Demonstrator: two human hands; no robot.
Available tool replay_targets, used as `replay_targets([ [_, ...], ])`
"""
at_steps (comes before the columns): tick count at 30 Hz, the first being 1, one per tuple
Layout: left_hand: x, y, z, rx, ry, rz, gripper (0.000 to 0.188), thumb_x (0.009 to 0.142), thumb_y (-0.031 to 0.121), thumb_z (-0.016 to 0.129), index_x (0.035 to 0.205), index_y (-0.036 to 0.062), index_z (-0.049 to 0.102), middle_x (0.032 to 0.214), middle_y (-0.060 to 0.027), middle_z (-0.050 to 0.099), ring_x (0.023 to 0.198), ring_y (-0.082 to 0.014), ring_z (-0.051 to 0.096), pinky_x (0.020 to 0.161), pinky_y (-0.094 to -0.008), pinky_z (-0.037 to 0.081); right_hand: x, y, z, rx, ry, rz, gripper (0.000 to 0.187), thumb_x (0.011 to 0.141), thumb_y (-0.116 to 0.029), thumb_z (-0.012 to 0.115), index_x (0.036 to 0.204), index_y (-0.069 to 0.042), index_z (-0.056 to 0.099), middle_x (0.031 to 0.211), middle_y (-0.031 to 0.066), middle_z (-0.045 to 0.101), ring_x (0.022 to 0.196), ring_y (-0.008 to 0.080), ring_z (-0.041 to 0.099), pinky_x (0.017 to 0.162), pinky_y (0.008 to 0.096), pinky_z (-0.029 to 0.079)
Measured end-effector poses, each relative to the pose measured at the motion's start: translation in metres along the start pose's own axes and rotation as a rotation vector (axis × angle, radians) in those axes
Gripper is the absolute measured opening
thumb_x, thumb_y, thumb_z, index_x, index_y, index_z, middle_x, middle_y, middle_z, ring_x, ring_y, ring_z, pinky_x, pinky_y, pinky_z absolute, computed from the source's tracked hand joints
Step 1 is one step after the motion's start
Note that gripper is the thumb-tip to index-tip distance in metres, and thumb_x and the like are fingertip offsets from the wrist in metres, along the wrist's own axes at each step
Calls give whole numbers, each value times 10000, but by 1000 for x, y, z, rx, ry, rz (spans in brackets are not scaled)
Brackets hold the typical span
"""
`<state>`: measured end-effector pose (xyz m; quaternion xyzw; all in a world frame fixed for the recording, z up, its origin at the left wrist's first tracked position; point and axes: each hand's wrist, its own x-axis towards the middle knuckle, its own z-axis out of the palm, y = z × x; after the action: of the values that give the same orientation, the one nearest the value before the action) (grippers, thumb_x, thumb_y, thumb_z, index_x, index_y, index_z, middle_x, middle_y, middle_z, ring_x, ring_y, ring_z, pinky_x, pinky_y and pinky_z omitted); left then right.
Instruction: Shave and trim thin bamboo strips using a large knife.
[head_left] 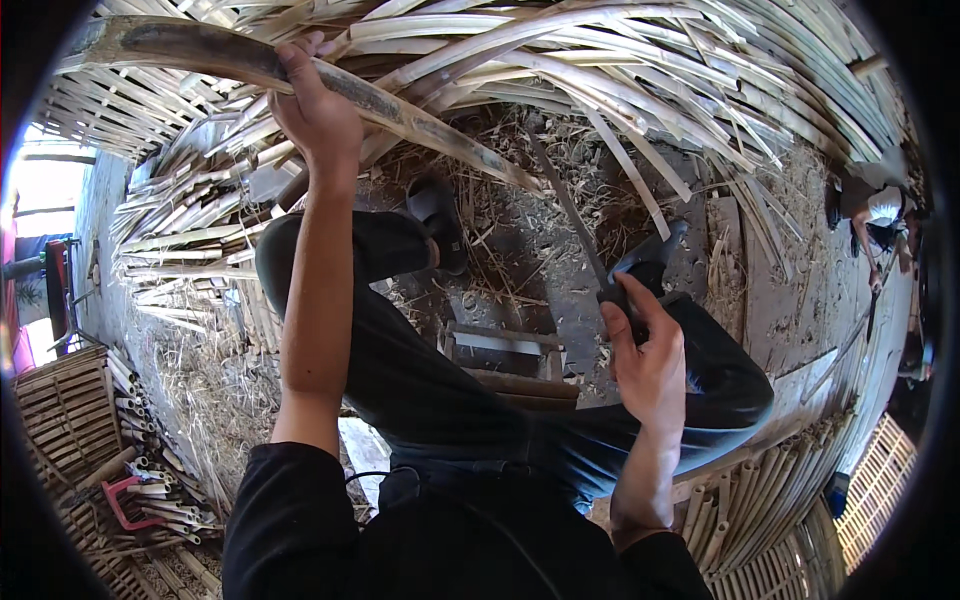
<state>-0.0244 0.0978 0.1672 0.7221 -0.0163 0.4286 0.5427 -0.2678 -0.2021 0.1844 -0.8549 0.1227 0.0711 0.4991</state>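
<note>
My left hand is wrapped round a long, split bamboo piece with dark patches on its skin. This piece slants from the upper left down to the middle of the view. In my right hand is a knife with a long, narrow, dark blade, its tip pointing up and away from me. The blade is apart from the bamboo, to the right of its lower end. Most of the knife's handle is hidden by my fingers.
A large heap of split bamboo strips spreads across the far side. Shavings litter the floor around my feet. Between my legs stands a low wooden frame. Bamboo tubes and a red bow-shaped tool lie lower left. Another person works far right.
</note>
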Motion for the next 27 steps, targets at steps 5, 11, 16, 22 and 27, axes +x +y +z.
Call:
replay_targets([
  [5, -12, 14, -4, -103, -48, 14, 599, 1104, 412, 313, 1172, -96, 622, 1143, -203, 679, 1054, -288, 654, 932, -433, 476, -7, -36, 47, 422, 5, -22, 384, 997, -197, 647, 1314, 15, 604, 851, 142, 691, 714, 142, 648, 619, 291, 505],
  [11, -27, 33, -8, 123, -82, 193, 614, 1110, 436, 249, 1298, -63, 553, 1230, -145, 636, 1013, -241, 592, 964, -400, 443, 2, 24, 121, 232, 68, -292, 390, 993, -189, 644, 1326, 10, 600, 991, 230, 723, 831, 245, 738, 707, 351, 555],
  [16, -22, 22, -13, -313, -254, 118, 663, 1099, 485, 221, 1125, -85, 559, 1284, -200, 573, 1048, -252, 572, 1069, -425, 417, 34, 74, 108, 192, -47, 300, 370, 1000, -222, 630, 1302, -8, 626, 1035, 244, 720, 941, 282, 741, 798, 379, 563],
  [22, -32, 46, -11, -256, -375, 167, 659, 1097, 485, 178, 1091, -84, 510, 1185, -214, 545, 1039, -269, 565, 1148, -483, 371, -11, -11, 83, 472, -123, 87, 377, 984, -190, 656, 1304, 6, 624, 1070, 245, 726, 993, 234, 732, 824, 357, 556],
  [27, -27, 39, -14, -268, -467, 263, 588, 1103, 458, 208, 1140, -67, 472, 1152, -203, 493, 979, -253, 495, 1194, -500, 299, -2, 0, 95, 554, -75, -5, 408, 985, -205, 665, 1319, 21, 608, 1042, 206, 740, 927, 191, 719, 818, 329, 555],
])
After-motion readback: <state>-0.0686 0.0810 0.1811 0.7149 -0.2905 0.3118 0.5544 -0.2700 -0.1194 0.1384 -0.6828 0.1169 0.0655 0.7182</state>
